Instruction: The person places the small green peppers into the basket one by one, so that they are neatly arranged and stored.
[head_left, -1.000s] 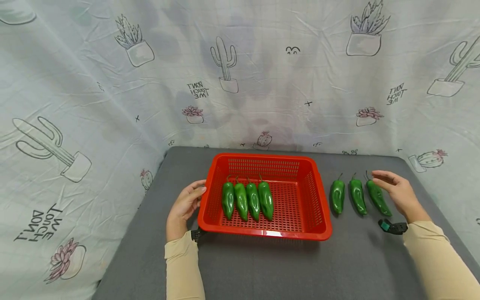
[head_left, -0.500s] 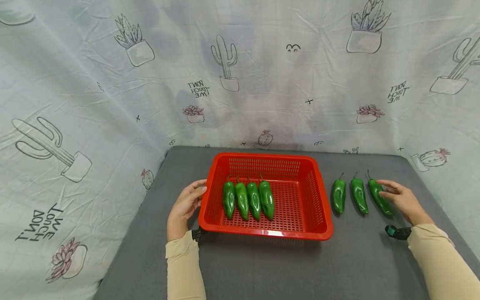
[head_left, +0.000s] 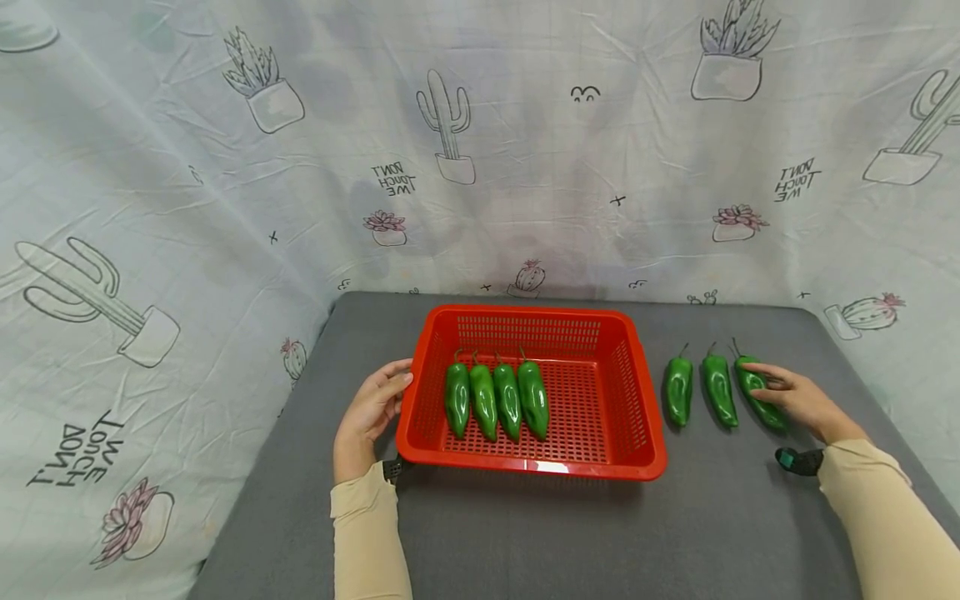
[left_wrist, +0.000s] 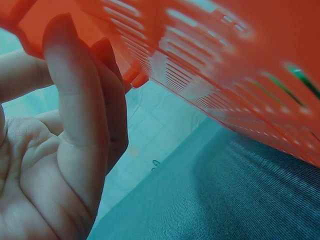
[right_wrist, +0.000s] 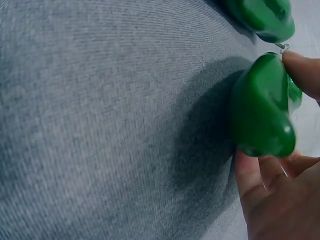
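Note:
My left hand [head_left: 372,404] grips the left rim of a red plastic basket [head_left: 525,469], thumb above and fingers curled beneath, as the left wrist view shows. Several green peppers [head_left: 483,402] lie side by side in the basket's left half. At the right, my right hand [head_left: 806,402] pinches the outermost of three green peppers [head_left: 752,384] lying on the table. In the right wrist view the thumb [right_wrist: 304,72] is on one side of this pepper [right_wrist: 262,110] and the fingers [right_wrist: 250,172] are on the other. Its middle is partly covered by the hand in the head view.
Two other green peppers, a middle one [head_left: 719,390] and a left one [head_left: 678,392], lie between the basket and my right hand. Grey cloth covers the table [head_left: 525,542]. A white curtain [head_left: 525,167] printed with cacti stands behind and at both sides.
My right hand has come down onto the outermost pepper, shifting slightly right and lower, and its thumb and fingers have closed around it. The left hand and basket stay put.

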